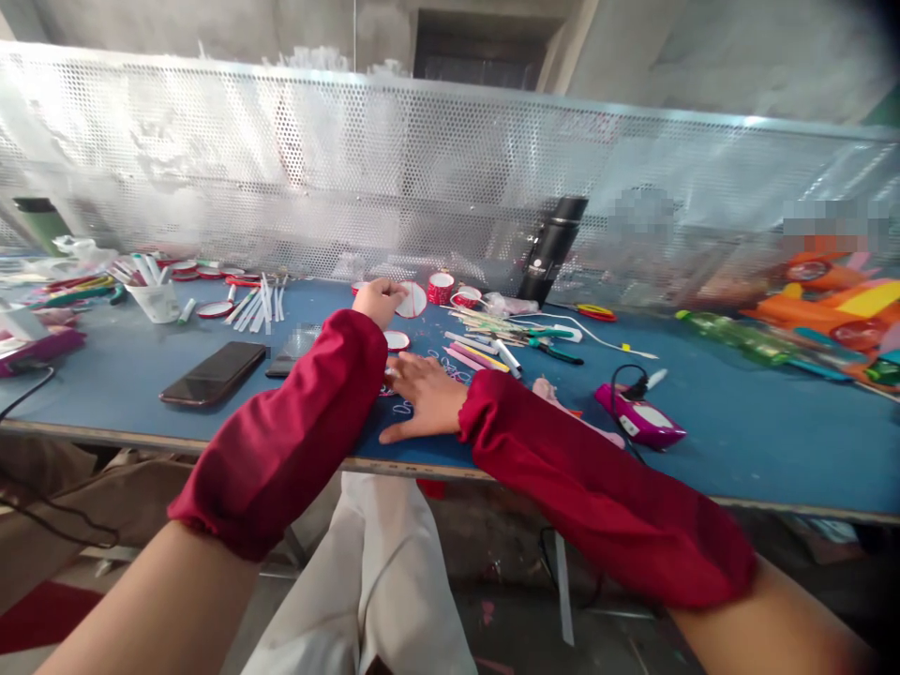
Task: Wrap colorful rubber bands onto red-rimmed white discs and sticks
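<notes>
On the blue table [738, 422], mid-assembly by the look of it, the left hand [378, 298] closes its fingers on a white disc [412, 300] toward the far edge, while the right hand [426, 398] lies flat, fingers spread, near the front edge; next seems careful placement

My right hand [424, 396] lies flat on the table [738, 441] near its front edge; my left hand [378, 300] is farther back, touching a disc [412, 300]. A phone [212, 373] lies to the left, a glue gun [639, 417] to the right, a flask [552, 248] behind.
</notes>
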Motion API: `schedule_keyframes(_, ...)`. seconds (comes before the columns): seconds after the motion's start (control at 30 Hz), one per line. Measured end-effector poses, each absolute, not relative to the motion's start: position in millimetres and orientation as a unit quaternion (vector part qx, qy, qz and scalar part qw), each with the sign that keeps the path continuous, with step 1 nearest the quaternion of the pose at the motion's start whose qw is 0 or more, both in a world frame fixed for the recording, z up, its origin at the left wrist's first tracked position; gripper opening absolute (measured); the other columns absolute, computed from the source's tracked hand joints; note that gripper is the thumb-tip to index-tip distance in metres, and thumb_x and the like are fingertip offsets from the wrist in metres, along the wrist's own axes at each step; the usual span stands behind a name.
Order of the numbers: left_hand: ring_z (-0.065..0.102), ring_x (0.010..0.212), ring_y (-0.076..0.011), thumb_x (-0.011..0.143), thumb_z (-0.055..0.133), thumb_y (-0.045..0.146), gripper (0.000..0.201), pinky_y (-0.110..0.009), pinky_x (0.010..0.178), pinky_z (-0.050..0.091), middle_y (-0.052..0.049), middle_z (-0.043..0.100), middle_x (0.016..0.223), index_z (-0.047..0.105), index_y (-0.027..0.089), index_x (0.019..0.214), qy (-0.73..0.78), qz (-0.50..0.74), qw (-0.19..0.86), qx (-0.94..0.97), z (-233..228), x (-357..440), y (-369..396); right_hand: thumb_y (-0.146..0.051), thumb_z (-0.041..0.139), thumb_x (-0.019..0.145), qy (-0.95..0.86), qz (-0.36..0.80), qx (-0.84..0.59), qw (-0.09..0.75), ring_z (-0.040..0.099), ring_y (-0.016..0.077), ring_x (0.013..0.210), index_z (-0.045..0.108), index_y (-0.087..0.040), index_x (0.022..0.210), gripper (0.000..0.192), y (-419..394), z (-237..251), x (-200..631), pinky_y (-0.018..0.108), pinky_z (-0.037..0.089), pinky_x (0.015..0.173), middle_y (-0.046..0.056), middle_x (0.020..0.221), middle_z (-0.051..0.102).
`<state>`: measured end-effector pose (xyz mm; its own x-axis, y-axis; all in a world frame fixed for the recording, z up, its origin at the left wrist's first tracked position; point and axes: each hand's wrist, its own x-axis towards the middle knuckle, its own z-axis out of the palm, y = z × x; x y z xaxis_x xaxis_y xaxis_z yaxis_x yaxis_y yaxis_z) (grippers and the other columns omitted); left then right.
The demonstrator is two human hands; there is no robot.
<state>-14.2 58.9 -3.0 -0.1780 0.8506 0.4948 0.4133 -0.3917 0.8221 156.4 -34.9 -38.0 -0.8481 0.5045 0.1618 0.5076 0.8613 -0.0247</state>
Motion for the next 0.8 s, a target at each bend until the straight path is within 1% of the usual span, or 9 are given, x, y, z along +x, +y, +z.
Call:
schedule_keyframes(0.07, 0.049, 0.058, -0.0114, 0.074, 0.064, 0.024, 0.011, -0.024, 0.059, 0.042, 0.001, 0.056, 0.062, 0.070, 0.016, 0.078, 0.515, 0.579, 0.187, 0.604, -2.3, -15.2, 58.2, -0.070, 0.060, 0.081, -0.963, -0.020, -0.249, 0.099, 0.037, 0.0374, 0.138, 0.052, -0.028, 0.140, 0.072, -31.0, -47.7, 151.4, 0.056, 0.031, 0.111, 0.012, 0.152, 0.042)
schedule_keyframes(0.13, 0.049, 0.059, -0.0116, 0.074, 0.064, 0.025, 0.011, -0.025, 0.060, 0.042, 0.001, 0.056, 0.062, 0.070, 0.016, 0.077, 0.517, 0.582, 0.182, 0.601, -2.5, -16.0, 58.3, -0.053, 0.056, 0.092, -0.965, -0.015, -0.226, 0.130, 0.050, 0.0298, 0.128, 0.064, -0.024, 0.126, 0.045, -17.9, -50.7, 150.8, 0.049, 0.038, 0.107, 0.012, 0.138, 0.056)
schedule_keyframes(0.2, 0.050, 0.060, -0.0119, 0.073, 0.063, 0.025, 0.012, -0.025, 0.061, 0.043, 0.001, 0.057, 0.063, 0.070, 0.017, 0.077, 0.519, 0.581, 0.179, 0.600, -3.7, -16.7, 59.5, -0.037, 0.056, 0.095, -0.968, 0.013, -0.196, 0.156, 0.060, 0.0232, 0.113, 0.072, -0.020, 0.109, 0.027, -1.3, -47.8, 154.2, 0.040, 0.044, 0.102, 0.011, 0.116, 0.068)
schedule_keyframes(0.27, 0.051, 0.061, -0.0123, 0.074, 0.063, 0.026, 0.012, -0.025, 0.061, 0.043, 0.001, 0.058, 0.064, 0.070, 0.017, 0.077, 0.522, 0.579, 0.178, 0.601, -5.4, -17.5, 61.5, -0.029, 0.060, 0.092, -0.964, 0.051, -0.186, 0.184, 0.065, 0.0204, 0.101, 0.074, -0.018, 0.096, 0.019, 12.9, -40.3, 160.7, 0.036, 0.047, 0.096, 0.009, 0.102, 0.072)
schedule_keyframes(0.37, 0.053, 0.063, -0.0129, 0.074, 0.062, 0.028, 0.014, -0.025, 0.062, 0.044, 0.001, 0.059, 0.064, 0.070, 0.017, 0.078, 0.523, 0.577, 0.174, 0.603, -7.0, -18.2, 63.5, -0.034, 0.071, 0.083, -0.946, 0.150, -0.201, 0.207, 0.067, 0.0205, 0.096, 0.076, -0.019, 0.093, 0.019, 25.8, -23.3, 174.5, 0.034, 0.050, 0.091, 0.007, 0.099, 0.074)
schedule_keyframes(0.43, 0.054, 0.064, -0.0133, 0.075, 0.062, 0.028, 0.014, -0.025, 0.064, 0.044, 0.001, 0.059, 0.065, 0.070, 0.017, 0.079, 0.523, 0.576, 0.172, 0.604, -6.7, -18.0, 62.9, -0.038, 0.073, 0.080, -0.927, 0.225, -0.214, 0.211, 0.069, 0.0203, 0.094, 0.077, -0.020, 0.095, 0.024, 31.3, -9.4, 184.6, 0.034, 0.052, 0.090, 0.006, 0.098, 0.075)
schedule_keyframes(0.5, 0.054, 0.065, -0.0136, 0.074, 0.062, 0.028, 0.015, -0.025, 0.065, 0.045, 0.001, 0.060, 0.065, 0.071, 0.017, 0.080, 0.527, 0.574, 0.171, 0.602, -5.6, -17.5, 61.2, -0.040, 0.072, 0.080, -0.898, 0.279, -0.240, 0.241, 0.069, 0.0197, 0.092, 0.076, -0.020, 0.097, 0.026, 36.5, 5.0, 194.2, 0.035, 0.053, 0.088, 0.006, 0.098, 0.076)
schedule_keyframes(0.63, 0.055, 0.065, -0.0137, 0.074, 0.062, 0.029, 0.016, -0.025, 0.065, 0.045, 0.001, 0.061, 0.065, 0.071, 0.018, 0.080, 0.531, 0.576, 0.175, 0.597, -4.6, -17.3, 59.5, -0.039, 0.071, 0.082, -0.859, 0.323, -0.276, 0.287, 0.069, 0.0181, 0.094, 0.074, -0.020, 0.102, 0.027, 44.1, 29.4, 208.3, 0.035, 0.054, 0.089, 0.006, 0.103, 0.075)
schedule_keyframes(0.8, 0.052, 0.062, -0.0130, 0.072, 0.062, 0.027, 0.015, -0.024, 0.062, 0.043, 0.001, 0.059, 0.064, 0.072, 0.018, 0.081, 0.533, 0.579, 0.183, 0.589, -4.3, -18.3, 60.5, -0.038, 0.068, 0.085, -0.816, 0.365, -0.333, 0.299, 0.069, 0.0171, 0.091, 0.071, -0.019, 0.105, 0.028, 39.0, 43.9, 212.1, 0.035, 0.056, 0.087, 0.008, 0.104, 0.074)
